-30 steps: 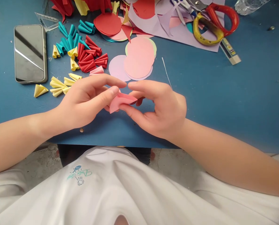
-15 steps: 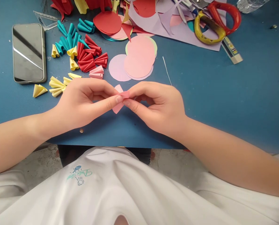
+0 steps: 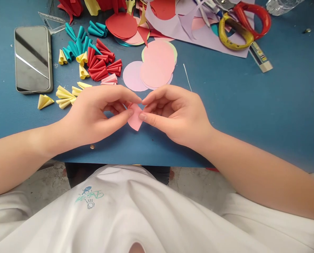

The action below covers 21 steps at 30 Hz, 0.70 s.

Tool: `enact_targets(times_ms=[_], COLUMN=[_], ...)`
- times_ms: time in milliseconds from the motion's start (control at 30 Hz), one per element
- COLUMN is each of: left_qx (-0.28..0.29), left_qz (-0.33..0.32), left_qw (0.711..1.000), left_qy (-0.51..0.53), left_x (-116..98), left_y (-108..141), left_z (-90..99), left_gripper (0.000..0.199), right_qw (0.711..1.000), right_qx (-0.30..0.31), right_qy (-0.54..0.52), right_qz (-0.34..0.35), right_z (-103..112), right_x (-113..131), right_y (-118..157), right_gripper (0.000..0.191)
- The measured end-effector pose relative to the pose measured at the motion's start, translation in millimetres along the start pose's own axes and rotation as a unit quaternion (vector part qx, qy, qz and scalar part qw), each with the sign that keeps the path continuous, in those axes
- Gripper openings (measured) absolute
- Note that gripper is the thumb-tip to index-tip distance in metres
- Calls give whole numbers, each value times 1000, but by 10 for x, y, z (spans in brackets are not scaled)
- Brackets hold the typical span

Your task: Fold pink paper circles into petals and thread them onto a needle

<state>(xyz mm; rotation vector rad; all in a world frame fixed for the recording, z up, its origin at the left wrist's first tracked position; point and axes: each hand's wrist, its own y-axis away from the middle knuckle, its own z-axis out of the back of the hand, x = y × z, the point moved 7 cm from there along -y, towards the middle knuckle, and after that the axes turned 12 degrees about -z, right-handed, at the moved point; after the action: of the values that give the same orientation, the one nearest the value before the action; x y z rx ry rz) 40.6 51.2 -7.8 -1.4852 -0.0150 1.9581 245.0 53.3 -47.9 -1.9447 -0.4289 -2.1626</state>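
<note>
A small folded pink paper piece (image 3: 135,118) is held between my two hands above the table's near part. My left hand (image 3: 99,109) pinches its left side, the thumb on top. My right hand (image 3: 176,114) has its thumb on the paper's right edge, with the index finger arched above and its tip near the left index fingertip. Just beyond the hands lie pink paper circles (image 3: 157,65) over green and lilac ones, and a lilac circle (image 3: 135,76). Folded yellow pieces (image 3: 64,96) are beside my left hand, partly hidden by it.
Folded red (image 3: 99,68) and teal pieces (image 3: 79,44) lie beyond my left hand, with a phone (image 3: 32,59) at left. Scissors (image 3: 236,40), lilac scrap paper (image 3: 212,42) and a plastic bottle (image 3: 283,5) are at the back. A thin white stick (image 3: 187,77) lies near my right hand.
The index fingers have lifted from the pink paper and arch above it. The paper has turned, showing a broader face, and sits slightly lower and to the right.
</note>
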Motion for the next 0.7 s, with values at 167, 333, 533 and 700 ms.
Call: enact_targets(times_ms=[167, 333, 533, 700], left_qx=[-34, -33, -10, 13], left_qz=[138, 164, 168, 173], left_qw=[989, 983, 982, 983], left_qy=[52, 74, 89, 54], left_x=[77, 124, 177, 171], left_y=[25, 35, 36, 26], left_z=[24, 31, 18, 13], left_gripper=[20, 21, 14, 7], right_qw=[998, 998, 999, 999], right_qx=[-45, -58, -49, -15], right_qy=[32, 15, 7, -8], right_qz=[-8, 6, -4, -34], right_z=[22, 1, 2, -37], right_x=[1, 18, -16, -47], right_y=[8, 12, -16, -38], right_gripper=[25, 27, 39, 50])
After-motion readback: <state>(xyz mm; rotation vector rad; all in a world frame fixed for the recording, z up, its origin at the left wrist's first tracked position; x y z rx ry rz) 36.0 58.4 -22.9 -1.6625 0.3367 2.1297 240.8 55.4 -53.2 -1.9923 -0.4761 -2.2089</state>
